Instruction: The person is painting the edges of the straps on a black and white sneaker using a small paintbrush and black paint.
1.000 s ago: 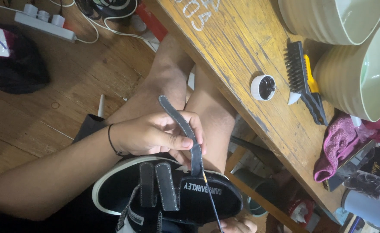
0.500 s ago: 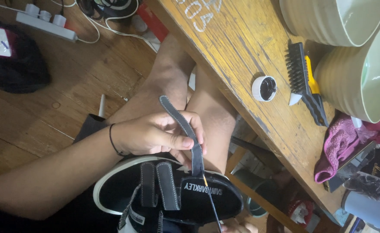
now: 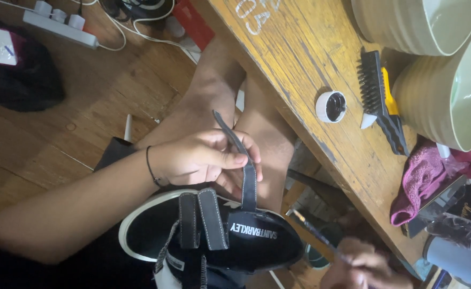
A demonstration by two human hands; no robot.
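Single head view, downward, close over lap.

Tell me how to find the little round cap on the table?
Look at the long wooden table. Beside the black brush with the yellow handle lies the round cap. It is the only small white ring there, dark inside.

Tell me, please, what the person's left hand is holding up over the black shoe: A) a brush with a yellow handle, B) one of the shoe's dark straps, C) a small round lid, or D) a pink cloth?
B: the left hand pinches a dark strap and pulls it up off the black shoe, while the brush, lid and pink cloth lie on the wooden table.
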